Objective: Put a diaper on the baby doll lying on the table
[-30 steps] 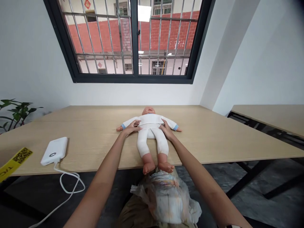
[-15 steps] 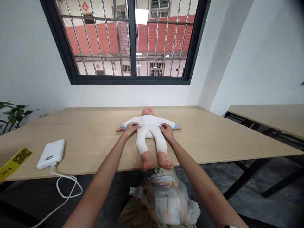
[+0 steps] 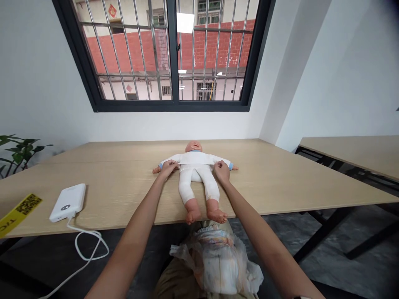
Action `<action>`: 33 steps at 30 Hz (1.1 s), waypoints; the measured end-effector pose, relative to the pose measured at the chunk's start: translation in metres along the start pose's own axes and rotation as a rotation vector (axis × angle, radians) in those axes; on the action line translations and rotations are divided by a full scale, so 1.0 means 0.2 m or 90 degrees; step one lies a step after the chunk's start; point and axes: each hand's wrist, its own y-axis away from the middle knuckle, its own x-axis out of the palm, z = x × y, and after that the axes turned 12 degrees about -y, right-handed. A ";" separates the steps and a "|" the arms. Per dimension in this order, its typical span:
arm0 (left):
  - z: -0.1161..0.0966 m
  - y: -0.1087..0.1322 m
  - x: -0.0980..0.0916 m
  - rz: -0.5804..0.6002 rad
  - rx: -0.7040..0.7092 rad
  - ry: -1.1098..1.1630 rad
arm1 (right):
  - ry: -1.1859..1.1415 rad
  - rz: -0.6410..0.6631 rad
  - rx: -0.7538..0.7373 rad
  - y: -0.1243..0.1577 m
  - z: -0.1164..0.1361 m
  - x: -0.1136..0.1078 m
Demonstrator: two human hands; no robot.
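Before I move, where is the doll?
In the head-camera view, the doll lies face up on the table, central between the left hand and right hand, its head toward the window, feet at the near edge.

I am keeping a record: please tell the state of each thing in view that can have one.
Doll: on its back, arms spread
Shirt: worn
Left hand: fingers bent at the hem, grip unclear
Right hand: fingers bent at the hem, grip unclear
Power bank: flat on table
Cable: plugged in, looped
Diaper: on lap, fastened or not unclear
Window: looks shut
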 end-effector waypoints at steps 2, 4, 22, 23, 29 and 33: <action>0.00 -0.01 -0.02 -0.001 -0.011 0.007 | 0.006 -0.022 0.010 0.00 0.02 -0.01; 0.00 -0.01 -0.04 -0.002 -0.016 0.014 | -0.011 -0.039 0.014 0.00 0.03 -0.02; 0.01 -0.03 0.02 0.037 0.045 -0.019 | -0.147 0.192 -0.062 0.00 -0.01 0.05; 0.01 -0.02 0.03 0.039 0.050 -0.025 | -0.152 0.205 -0.067 0.00 -0.01 0.05; 0.00 0.00 0.03 0.027 0.071 -0.062 | -0.147 0.192 -0.052 -0.01 0.00 0.05; 0.00 -0.01 0.02 0.011 0.069 -0.076 | -0.168 0.171 -0.031 -0.01 0.01 0.04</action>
